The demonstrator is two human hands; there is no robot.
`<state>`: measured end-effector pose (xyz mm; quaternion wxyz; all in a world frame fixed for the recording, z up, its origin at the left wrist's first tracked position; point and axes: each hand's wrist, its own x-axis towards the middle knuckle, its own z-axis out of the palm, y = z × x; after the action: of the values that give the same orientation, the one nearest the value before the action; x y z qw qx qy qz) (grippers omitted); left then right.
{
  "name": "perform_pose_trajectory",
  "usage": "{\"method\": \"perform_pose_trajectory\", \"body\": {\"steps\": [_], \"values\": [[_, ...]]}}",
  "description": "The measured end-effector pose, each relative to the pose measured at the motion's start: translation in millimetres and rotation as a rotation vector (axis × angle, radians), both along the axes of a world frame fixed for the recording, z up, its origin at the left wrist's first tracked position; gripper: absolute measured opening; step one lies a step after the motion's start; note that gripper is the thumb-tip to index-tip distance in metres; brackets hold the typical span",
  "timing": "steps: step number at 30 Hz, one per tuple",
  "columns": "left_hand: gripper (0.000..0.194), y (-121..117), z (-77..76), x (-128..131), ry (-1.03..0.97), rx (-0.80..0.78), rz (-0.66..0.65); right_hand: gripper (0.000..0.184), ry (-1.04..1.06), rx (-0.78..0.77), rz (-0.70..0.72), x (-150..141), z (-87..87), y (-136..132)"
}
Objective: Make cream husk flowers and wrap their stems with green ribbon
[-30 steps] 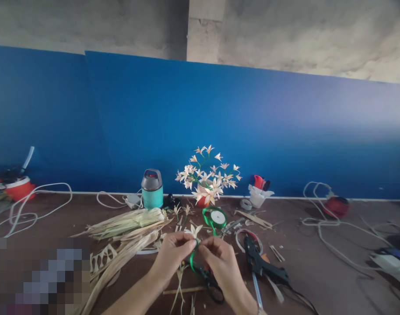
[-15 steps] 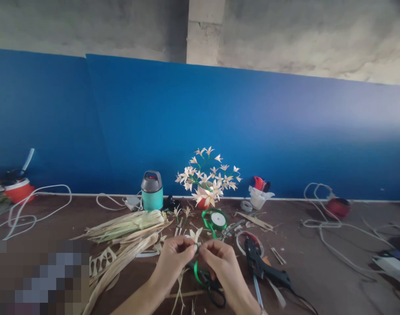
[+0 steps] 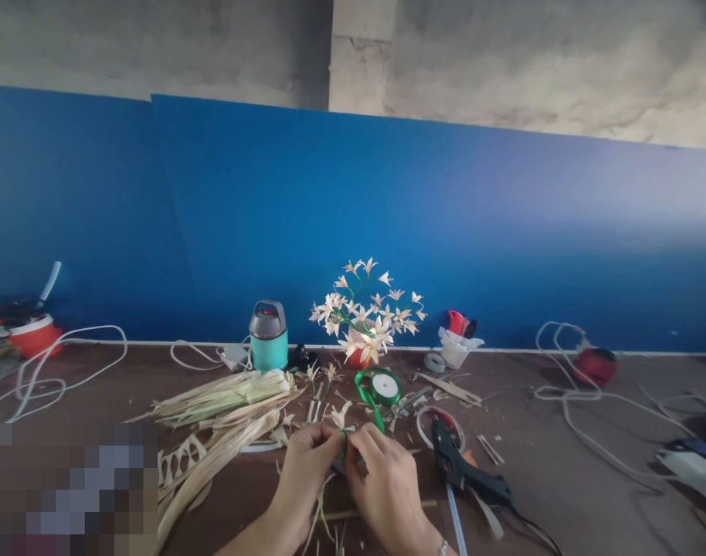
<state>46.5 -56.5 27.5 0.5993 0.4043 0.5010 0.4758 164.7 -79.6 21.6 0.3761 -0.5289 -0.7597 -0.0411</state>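
Observation:
A small cream flower [image 3: 340, 415] made of pale husk-like petals stands up between my hands, with green ribbon at its base. My left hand [image 3: 307, 463] pinches the flower's base between thumb and fingers. Fingers curled together, my right hand [image 3: 385, 471] grips the green ribbon wound there; most of the strip is hidden behind it. Just beyond my hands lies a spool of green ribbon [image 3: 384, 387], its loose end hanging toward me. Behind it, a bunch of similar cream flowers [image 3: 376, 316] fills a red-and-white pot [image 3: 359, 357].
Dried husks [image 3: 237, 401] lie to the left. A black glue gun [image 3: 472, 471] and a tape roll [image 3: 439, 427] are at right. Farther back stand a turquoise canister [image 3: 269, 349] and a white cup [image 3: 455, 354]. White cables [image 3: 567, 395] run along both sides; a blue partition [image 3: 272, 216] rises behind.
My right hand has turned and moved slightly down, closing over the ribbon whose loop hung below before. The flower has shifted a little left and leans differently.

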Motion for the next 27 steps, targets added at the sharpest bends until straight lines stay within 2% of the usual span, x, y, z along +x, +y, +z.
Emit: {"method": "perform_pose_trajectory", "body": {"steps": [7,11,15,19,23,27], "values": [[0.029,-3.0,5.8,0.0,0.059,0.039,0.009,0.020,-0.065,0.033,-0.007,-1.0,-1.1,-0.3],[0.028,1.8,4.4,-3.6,0.101,0.130,-0.011,0.019,0.087,-0.045,0.043,-0.7,1.4,-1.1],[0.030,5.8,7.4,-9.8,0.157,0.198,-0.061,0.014,0.490,-0.280,0.085,3.6,6.6,3.7],[0.029,5.4,12.4,-12.6,0.135,0.242,-0.162,0.027,0.857,-0.580,0.152,9.2,10.2,11.6],[0.028,5.3,14.8,-12.4,0.115,0.259,-0.248,0.027,1.073,-0.864,0.255,13.5,10.2,13.0],[0.027,6.2,14.5,-14.0,0.121,0.289,-0.296,0.017,1.189,-0.994,0.303,15.5,9.9,11.0]]}}
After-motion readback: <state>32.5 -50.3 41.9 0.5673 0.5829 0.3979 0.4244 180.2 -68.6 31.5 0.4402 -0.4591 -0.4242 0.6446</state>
